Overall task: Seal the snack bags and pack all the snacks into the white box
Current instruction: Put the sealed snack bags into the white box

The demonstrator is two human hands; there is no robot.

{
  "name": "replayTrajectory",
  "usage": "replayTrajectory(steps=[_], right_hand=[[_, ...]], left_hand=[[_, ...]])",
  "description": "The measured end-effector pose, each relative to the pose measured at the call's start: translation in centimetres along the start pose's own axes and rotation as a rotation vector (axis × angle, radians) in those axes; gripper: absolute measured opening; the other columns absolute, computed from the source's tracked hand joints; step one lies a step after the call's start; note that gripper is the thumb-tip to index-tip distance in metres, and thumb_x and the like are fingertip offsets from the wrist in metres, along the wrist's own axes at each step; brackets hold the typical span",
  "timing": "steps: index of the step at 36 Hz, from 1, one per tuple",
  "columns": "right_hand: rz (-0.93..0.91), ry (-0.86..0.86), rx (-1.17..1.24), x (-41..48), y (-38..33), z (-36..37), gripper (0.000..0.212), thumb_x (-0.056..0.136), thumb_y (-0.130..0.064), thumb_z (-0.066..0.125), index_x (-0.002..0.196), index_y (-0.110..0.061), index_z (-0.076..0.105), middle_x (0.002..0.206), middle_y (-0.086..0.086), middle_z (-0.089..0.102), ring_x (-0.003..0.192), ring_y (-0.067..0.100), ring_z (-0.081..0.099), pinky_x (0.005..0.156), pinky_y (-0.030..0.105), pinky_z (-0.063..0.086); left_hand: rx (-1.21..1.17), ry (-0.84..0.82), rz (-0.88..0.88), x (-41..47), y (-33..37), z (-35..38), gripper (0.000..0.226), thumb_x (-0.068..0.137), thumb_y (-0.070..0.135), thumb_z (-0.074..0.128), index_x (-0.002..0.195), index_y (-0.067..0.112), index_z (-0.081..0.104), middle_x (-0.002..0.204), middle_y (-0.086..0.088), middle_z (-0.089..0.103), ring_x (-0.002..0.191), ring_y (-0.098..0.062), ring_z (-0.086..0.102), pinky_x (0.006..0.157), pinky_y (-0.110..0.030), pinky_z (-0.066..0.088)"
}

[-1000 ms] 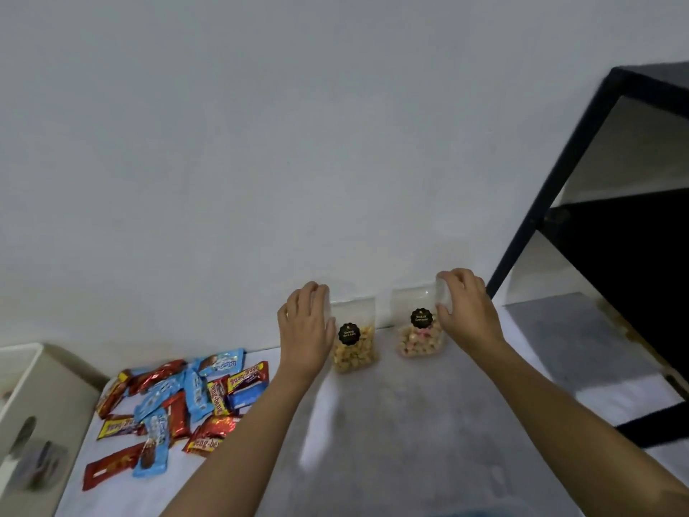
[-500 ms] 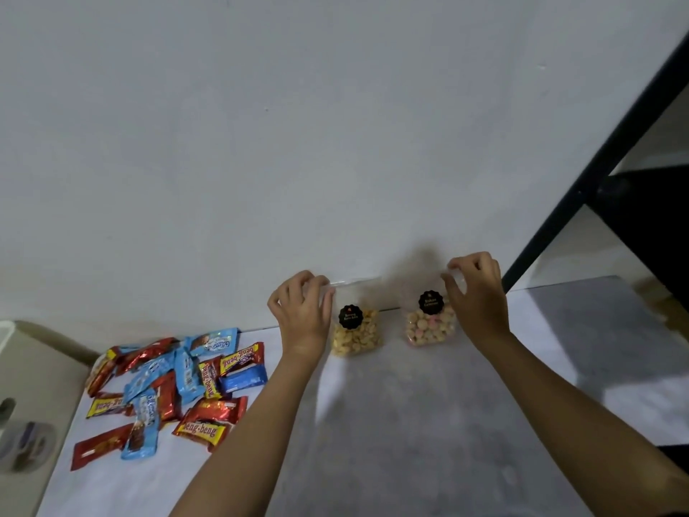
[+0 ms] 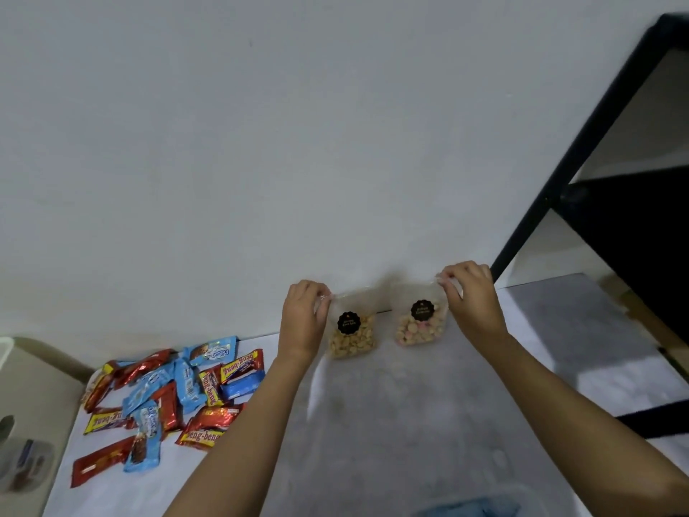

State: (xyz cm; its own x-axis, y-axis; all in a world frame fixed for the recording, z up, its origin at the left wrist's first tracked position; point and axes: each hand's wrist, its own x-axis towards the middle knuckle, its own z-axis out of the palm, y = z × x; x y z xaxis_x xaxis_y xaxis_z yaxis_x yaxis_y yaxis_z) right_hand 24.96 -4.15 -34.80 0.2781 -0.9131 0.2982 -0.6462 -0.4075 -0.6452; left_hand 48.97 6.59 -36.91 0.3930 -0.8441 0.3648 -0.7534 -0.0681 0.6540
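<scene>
On the table (image 3: 373, 442), short of the white wall (image 3: 298, 143), a heap of red and blue wrapped snack bars (image 3: 175, 397) lies beside the white box (image 3: 37, 397) at the far left. Closer to the wall, my left hand (image 3: 304, 322) pinches the top left corner of a clear bag of pale biscuits (image 3: 352, 333). My right hand (image 3: 473, 300) pinches the top right corner of a clear bag of pink-and-cream biscuits (image 3: 419, 324). Both bags stand upright at the wall's foot, side by side, just apart.
</scene>
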Motion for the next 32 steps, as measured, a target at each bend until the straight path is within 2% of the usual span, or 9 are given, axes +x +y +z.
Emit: replayTrajectory(steps=[3,6,8,12,17,19,24,27,32], right_hand=[[-0.057,-0.003,-0.056,-0.8,-1.0,-1.0,0.009,0.09,-0.008,0.058,0.088,-0.005,0.066,0.089,0.005,0.065,0.092,0.02,0.042,0.076,0.024,0.035],[-0.1,-0.027,-0.105,-1.9,-2.7,-2.0,0.007,0.088,-0.007,0.061,0.087,-0.007,0.067,0.084,0.0,0.066,0.089,0.013,0.037,0.073,0.015,0.027],[-0.095,-0.052,-0.127,-2.3,-3.7,-2.4,0.008,0.088,-0.007,0.06,0.087,-0.01,0.067,0.084,-0.004,0.064,0.089,0.013,0.039,0.073,0.016,0.027],[-0.061,-0.05,-0.116,-3.9,-8.4,-3.5,0.012,0.089,-0.005,0.056,0.088,-0.012,0.065,0.087,-0.002,0.063,0.089,0.019,0.048,0.077,0.026,0.036],[-0.024,0.08,-0.013,-6.8,-16.6,-3.8,0.012,0.092,-0.011,0.053,0.087,-0.011,0.064,0.09,0.001,0.062,0.09,0.017,0.05,0.073,0.02,0.035],[-0.033,0.105,0.007,-7.6,-20.2,-3.5,0.013,0.093,-0.012,0.052,0.088,-0.012,0.064,0.09,0.0,0.062,0.09,0.016,0.052,0.07,0.014,0.034],[-0.068,0.132,0.128,-9.2,-29.5,-1.6,0.011,0.09,-0.008,0.055,0.086,-0.011,0.064,0.089,-0.001,0.063,0.085,0.015,0.056,0.065,0.012,0.036],[-0.121,0.113,0.211,-9.9,-34.9,0.2,0.011,0.089,-0.007,0.057,0.082,-0.012,0.064,0.086,-0.001,0.064,0.081,0.014,0.055,0.063,0.016,0.038],[-0.226,0.02,0.345,-10.6,-43.5,4.3,0.013,0.087,-0.009,0.059,0.078,-0.018,0.063,0.077,-0.012,0.06,0.074,0.004,0.053,0.064,0.02,0.038]], left_hand=[[-0.12,-0.086,-0.015,-0.2,0.6,-1.3,0.007,0.09,0.009,0.055,0.086,0.012,0.06,0.087,0.002,0.058,0.085,-0.015,0.053,0.075,-0.014,0.039],[-0.188,-0.176,-0.01,-0.6,0.9,-3.1,0.006,0.09,0.011,0.056,0.086,0.012,0.06,0.086,0.002,0.059,0.082,-0.014,0.054,0.07,-0.032,0.049],[-0.177,-0.194,0.027,-0.9,1.1,-4.1,0.007,0.09,0.01,0.057,0.088,0.011,0.063,0.085,0.004,0.059,0.081,-0.013,0.054,0.072,-0.029,0.046],[-0.204,-0.188,0.113,-1.4,0.9,-8.7,0.011,0.089,0.009,0.058,0.092,0.009,0.07,0.087,0.008,0.06,0.083,-0.008,0.056,0.076,-0.017,0.044],[-0.236,-0.14,0.186,-1.4,0.4,-17.0,0.01,0.087,0.008,0.061,0.09,0.009,0.071,0.085,0.008,0.061,0.08,-0.001,0.056,0.073,-0.005,0.039],[-0.26,-0.123,0.213,-1.4,0.0,-20.9,0.009,0.088,0.008,0.062,0.09,0.01,0.071,0.084,0.009,0.06,0.078,0.002,0.056,0.071,-0.004,0.039],[-0.286,-0.09,0.228,-2.1,-2.0,-30.6,0.007,0.088,0.01,0.061,0.087,0.015,0.066,0.083,0.012,0.061,0.077,0.005,0.056,0.068,-0.005,0.04],[-0.282,-0.08,0.206,-3.1,-3.6,-35.9,0.007,0.089,0.01,0.059,0.086,0.015,0.063,0.084,0.009,0.062,0.079,0.001,0.056,0.069,-0.007,0.042],[-0.251,-0.037,0.143,-5.3,-7.3,-43.9,0.005,0.09,0.011,0.057,0.089,0.013,0.062,0.086,0.012,0.061,0.081,0.002,0.055,0.073,-0.01,0.043]])
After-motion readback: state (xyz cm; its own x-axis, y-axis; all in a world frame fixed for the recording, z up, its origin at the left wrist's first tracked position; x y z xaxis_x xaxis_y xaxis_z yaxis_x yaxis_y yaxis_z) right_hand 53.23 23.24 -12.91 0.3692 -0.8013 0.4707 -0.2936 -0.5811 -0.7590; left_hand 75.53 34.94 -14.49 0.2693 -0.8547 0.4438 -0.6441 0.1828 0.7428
